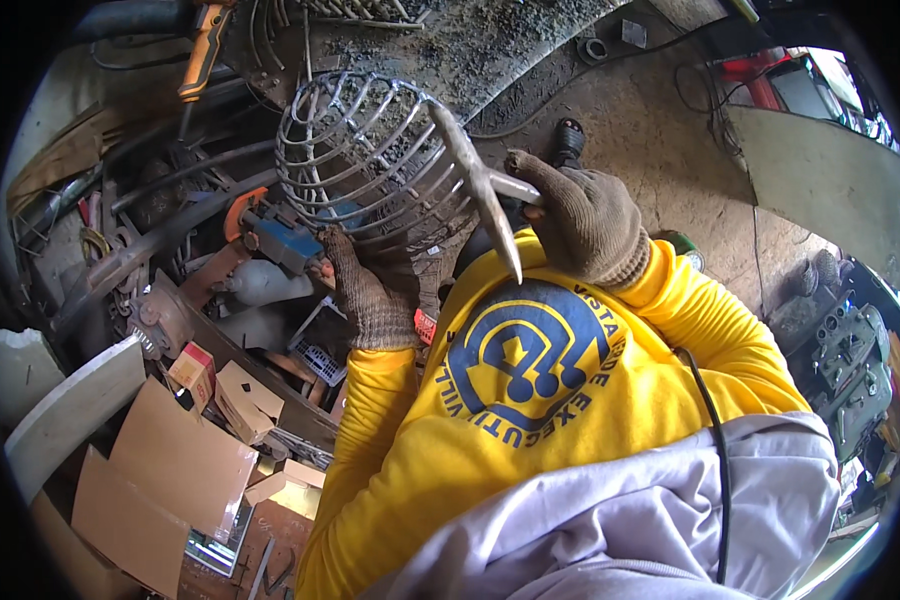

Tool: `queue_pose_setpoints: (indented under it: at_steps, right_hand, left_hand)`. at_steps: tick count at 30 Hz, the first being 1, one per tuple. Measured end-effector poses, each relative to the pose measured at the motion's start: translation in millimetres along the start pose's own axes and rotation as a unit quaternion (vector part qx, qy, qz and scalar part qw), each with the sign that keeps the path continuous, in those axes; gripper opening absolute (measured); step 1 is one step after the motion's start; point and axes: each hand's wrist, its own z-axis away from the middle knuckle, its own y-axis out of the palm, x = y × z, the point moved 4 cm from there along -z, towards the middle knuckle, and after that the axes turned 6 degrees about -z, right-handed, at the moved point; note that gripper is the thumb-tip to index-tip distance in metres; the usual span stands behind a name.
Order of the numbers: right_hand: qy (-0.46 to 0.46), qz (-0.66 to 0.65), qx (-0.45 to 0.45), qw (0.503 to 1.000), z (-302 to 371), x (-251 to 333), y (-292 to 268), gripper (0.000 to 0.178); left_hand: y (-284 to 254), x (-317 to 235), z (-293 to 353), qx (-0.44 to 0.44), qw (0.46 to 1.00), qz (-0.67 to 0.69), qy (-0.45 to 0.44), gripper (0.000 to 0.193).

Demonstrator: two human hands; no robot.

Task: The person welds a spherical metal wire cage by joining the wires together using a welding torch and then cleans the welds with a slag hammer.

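Note:
In front of my chest is a rounded cage of welded metal rods [315, 165], its curved bars spaced like ribs. My gloved left hand [370, 300] grips its near rim, with the fingers partly hidden behind the bars. A chipping hammer [482, 185] is held in my gloved right hand [590, 220], closed around its handle. The hammer's long worn head, tapered toward the near end, slants across the right side of the cage. Whether the head touches the bars I cannot tell. Both gloves are brown knit.
Beyond the cage, a dark metal worktable [510, 50] carries grit and loose rods. An orange-and-black tool [205, 50] hangs at the upper left. Cardboard boxes [175, 440], a blue vise-like tool [288, 243] and scrap crowd the left. A greasy metal machine part [850, 370] stands at the right.

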Motion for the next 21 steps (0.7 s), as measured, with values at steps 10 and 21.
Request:
queue_pose_setpoints:
  at_steps: [10,21]
  right_hand:
    - [0.055,0.025,0.049,0.997,2.1,-4.8,11.6,0.049]
    - [0.071,0.027,0.005,0.997,7.0,-14.0,14.5,0.049]
  left_hand:
    - [-14.1,1.9,-1.6,-0.014,0.995,-0.054,-0.083,0.050]
    - [20.9,2.7,6.6,0.053,0.993,-0.006,-0.102,0.062]
